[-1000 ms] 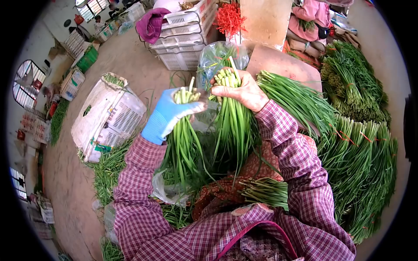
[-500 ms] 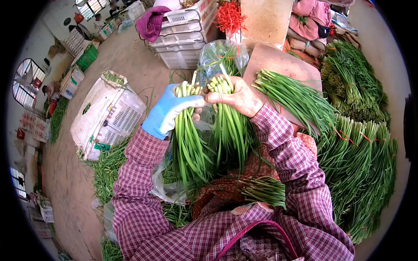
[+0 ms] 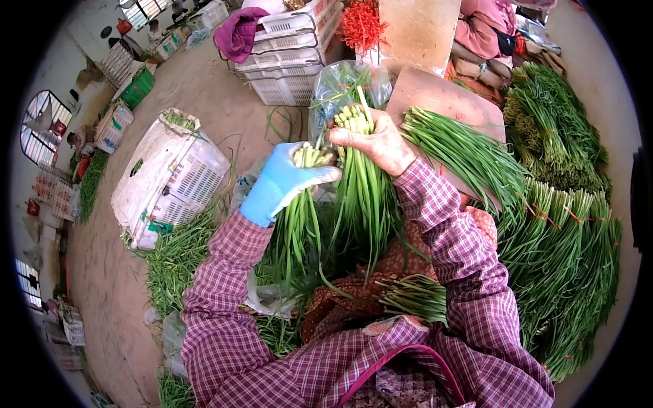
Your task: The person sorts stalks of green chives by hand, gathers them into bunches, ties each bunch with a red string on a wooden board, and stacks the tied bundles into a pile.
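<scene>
Currently, left hand [image 3: 289, 178], in a blue-and-white glove: fingers clamped around left green bunch [image 3: 297, 224], pale ends up, leaves hanging down. Right hand [image 3: 382, 144], bare: fingers clamped around right green bunch [image 3: 364, 204], pale ends likewise up. Both bunches held left of the worktop [image 3: 435, 95], right one nearer to it. Long green stalks [image 3: 462, 149] lie on the worktop; clear plastic bag [image 3: 325, 102] beside its left edge; tied bundles [image 3: 564, 265] to its right

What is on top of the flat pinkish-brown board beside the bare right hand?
A loose bunch of long, thin green stalks lies across the board, its leafy end spilling past the edge. Whatever is under the bunch is covered and cannot be seen.
</scene>
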### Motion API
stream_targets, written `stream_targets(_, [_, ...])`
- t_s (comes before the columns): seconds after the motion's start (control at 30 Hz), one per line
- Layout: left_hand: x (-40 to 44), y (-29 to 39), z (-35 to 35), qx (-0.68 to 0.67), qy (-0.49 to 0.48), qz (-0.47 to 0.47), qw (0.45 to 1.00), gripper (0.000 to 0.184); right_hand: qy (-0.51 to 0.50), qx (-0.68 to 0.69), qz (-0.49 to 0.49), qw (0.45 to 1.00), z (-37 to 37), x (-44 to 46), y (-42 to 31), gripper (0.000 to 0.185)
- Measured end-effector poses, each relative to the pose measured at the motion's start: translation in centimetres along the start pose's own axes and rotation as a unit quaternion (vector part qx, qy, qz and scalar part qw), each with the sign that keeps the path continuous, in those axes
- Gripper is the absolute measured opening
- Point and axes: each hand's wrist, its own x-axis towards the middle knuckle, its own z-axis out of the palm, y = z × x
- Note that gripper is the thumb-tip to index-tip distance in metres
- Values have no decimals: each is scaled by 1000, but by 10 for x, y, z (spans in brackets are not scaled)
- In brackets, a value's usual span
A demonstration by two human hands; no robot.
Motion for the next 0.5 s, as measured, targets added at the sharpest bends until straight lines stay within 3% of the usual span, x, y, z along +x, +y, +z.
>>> stream_targets(0.33, [3, -4, -8, -15, -53, -12, 998, 25, -55, -25, -6, 998, 1, -4, 7, 27])
stream_targets(0.4, [-4, 6, -16, -98, -19, -53, 994, 28, -53, -90, 6, 995, -2, -7, 16, 29])
stream_targets(0.5, [-7, 14, -30, -99, 10, -12, 995, 30, -38, -81, 16, 996, -8, -10, 24, 31])
